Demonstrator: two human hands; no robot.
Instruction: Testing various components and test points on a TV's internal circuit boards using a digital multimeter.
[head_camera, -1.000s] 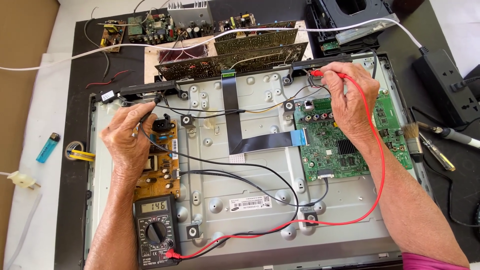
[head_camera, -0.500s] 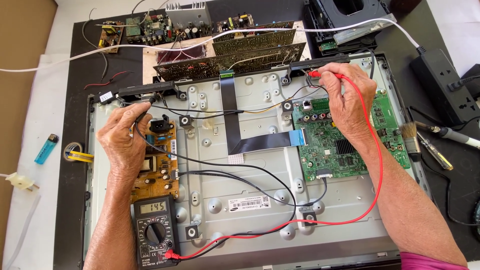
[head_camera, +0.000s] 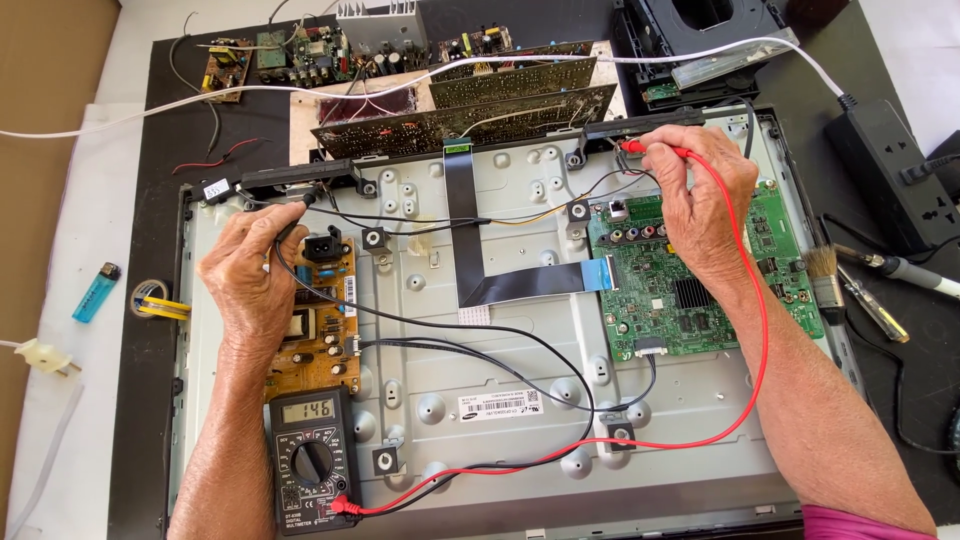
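An opened flat-screen set lies face down, its grey metal back plate (head_camera: 500, 400) exposed. My left hand (head_camera: 250, 275) pinches the black probe (head_camera: 296, 218), its tip at the left black speaker bar (head_camera: 290, 178) above the brown power board (head_camera: 320, 320). My right hand (head_camera: 700, 200) grips the red probe (head_camera: 655, 150), tip touching the right black speaker bar (head_camera: 640, 126) above the green main board (head_camera: 700, 290). Red and black leads run down to a black multimeter (head_camera: 312, 455) with a lit display at the lower left.
Several loose circuit boards (head_camera: 460, 95) lie beyond the set. A blue lighter (head_camera: 96, 292) and a tape roll (head_camera: 150, 298) lie at the left. A brush (head_camera: 825, 275), soldering iron (head_camera: 905, 268) and black power strip (head_camera: 890, 170) sit at the right. A white cable (head_camera: 150, 110) crosses the top.
Both hands keep the probes in nearly the same spots. The view has shifted slightly; the meter's display reading has changed a little.
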